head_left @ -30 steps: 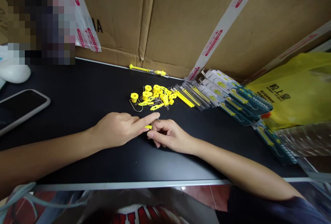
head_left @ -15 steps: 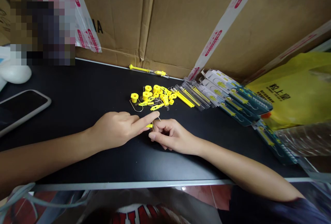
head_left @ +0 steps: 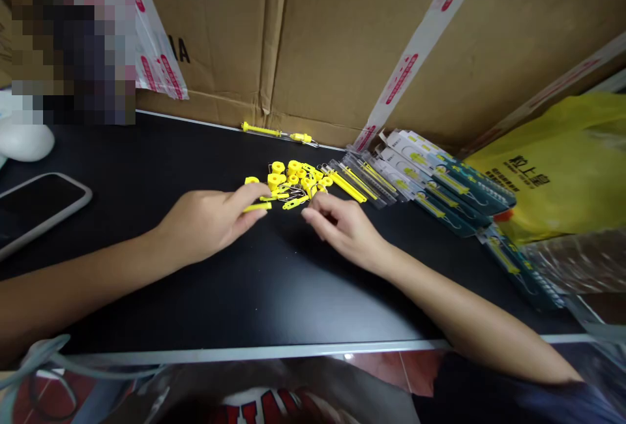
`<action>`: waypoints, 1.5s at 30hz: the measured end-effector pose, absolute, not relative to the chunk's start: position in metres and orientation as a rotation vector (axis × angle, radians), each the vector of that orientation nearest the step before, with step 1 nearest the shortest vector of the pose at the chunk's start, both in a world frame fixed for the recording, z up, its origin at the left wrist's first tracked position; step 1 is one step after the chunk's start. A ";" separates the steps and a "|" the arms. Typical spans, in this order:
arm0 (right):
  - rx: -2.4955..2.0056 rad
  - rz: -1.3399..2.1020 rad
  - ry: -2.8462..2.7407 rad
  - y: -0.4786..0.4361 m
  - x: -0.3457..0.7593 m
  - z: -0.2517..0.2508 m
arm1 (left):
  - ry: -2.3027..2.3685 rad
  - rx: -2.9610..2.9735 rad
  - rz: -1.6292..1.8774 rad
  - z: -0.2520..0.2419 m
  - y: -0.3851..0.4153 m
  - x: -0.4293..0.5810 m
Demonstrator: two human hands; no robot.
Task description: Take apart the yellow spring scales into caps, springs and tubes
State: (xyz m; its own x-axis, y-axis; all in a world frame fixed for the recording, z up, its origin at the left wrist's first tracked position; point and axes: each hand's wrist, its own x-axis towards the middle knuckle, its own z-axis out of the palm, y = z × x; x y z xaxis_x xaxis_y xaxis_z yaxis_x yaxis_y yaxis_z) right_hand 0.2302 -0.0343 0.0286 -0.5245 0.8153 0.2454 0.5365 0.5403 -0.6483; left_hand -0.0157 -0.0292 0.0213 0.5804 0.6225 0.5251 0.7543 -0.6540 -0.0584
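Both hands have travelled forward from the bare centre of the table toward the parts heap since the earlier frames, and the head view has tilted slightly with them.

Brown corrugated cardboard boxes point(head_left: 342, 39) with red-printed white tape form the back wall. Below them lies the black matte worktable point(head_left: 161, 150). At far right sits a crumpled yellow plastic bag point(head_left: 552, 163), with a fanned row of teal-and-white carded retail packs point(head_left: 440, 182) beside it. A dark smartphone in a pale case point(head_left: 39, 205) rests at the left edge, well apart from the work.

The left hand point(head_left: 205, 222) pinches a short yellow plastic rod point(head_left: 257, 207) between thumb and forefinger; the rod's long axis runs roughly left to right, its free end pointing toward the other hand. The right hand point(head_left: 342, 225) is loosely curled, fingertips gathered; whether it grips anything (a fine wire would be too small to resolve) cannot be told.

The heap of small yellow plastic caps, clips and thin wire springs point(head_left: 296, 179) lies just beyond both sets of fingertips, touching or nearly touching the right hand's. Judged from this layout, the right hand is the nearer to the heap's centre, while the left sits at its near-left margin. A lone assembled yellow tool point(head_left: 278, 132) lies against the boxes, beyond reach of either hand.
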 end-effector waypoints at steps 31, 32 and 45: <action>-0.964 0.640 -2.421 -0.050 0.211 0.017 | -1.159 -3.101 -0.597 0.009 -0.044 -0.004; -0.954 0.644 -2.418 -0.050 0.210 0.017 | -1.143 -3.119 -0.619 0.008 -0.045 -0.004; -1.028 0.983 -2.047 -0.035 0.215 0.013 | -1.177 -3.095 -0.818 0.007 -0.041 -0.006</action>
